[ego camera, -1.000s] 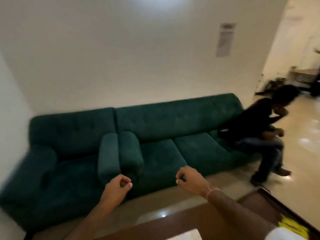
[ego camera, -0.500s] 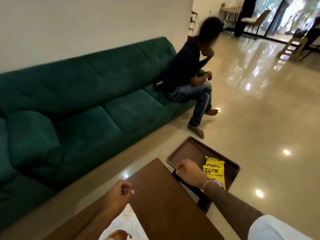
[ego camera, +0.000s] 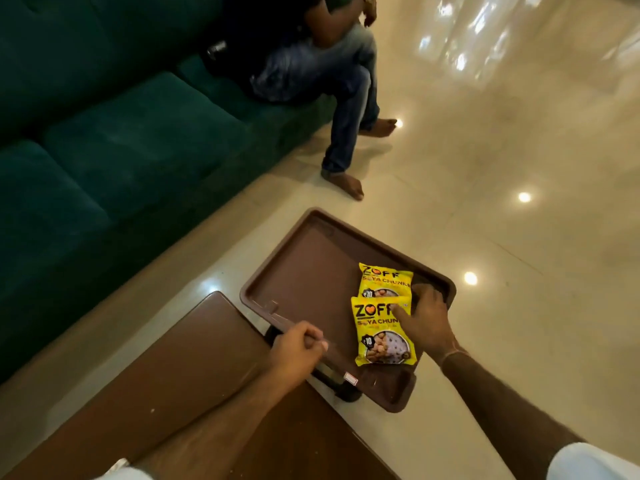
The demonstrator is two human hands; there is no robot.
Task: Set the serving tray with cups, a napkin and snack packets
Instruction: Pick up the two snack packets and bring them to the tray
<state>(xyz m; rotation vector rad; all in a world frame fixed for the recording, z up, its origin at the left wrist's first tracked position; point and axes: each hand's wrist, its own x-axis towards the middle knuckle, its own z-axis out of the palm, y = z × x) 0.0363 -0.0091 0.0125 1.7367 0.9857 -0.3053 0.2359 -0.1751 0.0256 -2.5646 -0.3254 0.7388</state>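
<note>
Now left hand point(ego camera: 298, 348) grips tray point(ego camera: 304, 258) edge; right hand point(ego camera: 424, 318) spread on packet point(ego camera: 375, 327)

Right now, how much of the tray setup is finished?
Two yellow snack packets lie on the brown tray. The left hand grips the tray's near rim; the right hand rests on the packets. No cups or napkin are on the tray yet.

I count two packets point(ego camera: 385, 292) point(ego camera: 381, 336) on one tray point(ego camera: 304, 271), one table point(ego camera: 194, 368), one sofa point(ego camera: 121, 133), one seated person point(ego camera: 322, 64).
</note>
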